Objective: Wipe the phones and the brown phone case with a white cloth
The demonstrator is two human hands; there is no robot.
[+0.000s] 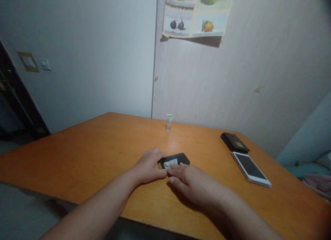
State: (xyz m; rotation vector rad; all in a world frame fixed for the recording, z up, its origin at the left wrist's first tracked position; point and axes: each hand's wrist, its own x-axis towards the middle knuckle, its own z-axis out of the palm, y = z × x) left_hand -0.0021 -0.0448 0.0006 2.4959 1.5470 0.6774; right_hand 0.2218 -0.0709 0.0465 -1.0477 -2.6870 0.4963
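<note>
A dark smartphone (pixel 184 158) lies flat on the wooden table in front of me. My left hand (pixel 148 167) steadies its left end, with the fingers at the far edge and the thumb at the near edge. On the phone's surface rests a small white wipe (pixel 170 163), thin and creased; whether it is cloth or paper I cannot tell. The fingers of my right hand (pixel 192 183) press down on the wipe from the right, covering part of it and the near side of the phone.
A small clear pump bottle (pixel 169 123) stands upright toward the table's back edge. At the right lie a white tablet (pixel 251 169) and, behind it, a dark wallet-like item (pixel 234 142). The wooden table (pixel 103 143) meets a wall bearing a fruit poster (pixel 196 19).
</note>
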